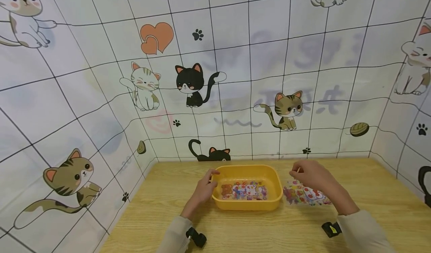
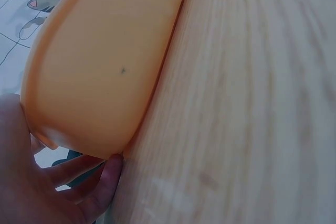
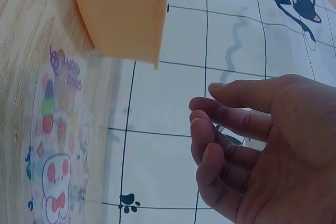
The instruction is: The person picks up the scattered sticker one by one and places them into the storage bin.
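Note:
A yellow plastic tray (image 1: 247,205) stands on the wooden table, with colourful cartoon pieces (image 1: 244,190), a bear and a white rabbit among them, on its floor. At its left end my left hand (image 1: 204,187) grips the wall; in the left wrist view, the fingers (image 2: 108,179) curl against the tray's end near the tabletop. To the right of the tray lies a clear sheet with cartoon prints (image 1: 313,194), seen closer as a clear sheet (image 3: 56,182) in the right wrist view. Above it hovers my right hand (image 1: 311,174), its fingers loosely bent, with nothing visible between them.
The light wood table (image 1: 161,208) meets a cloth wall (image 1: 235,133) printed with cats and grid lines at the back and sides. Black devices with straps (image 1: 196,238) are worn at both wrists.

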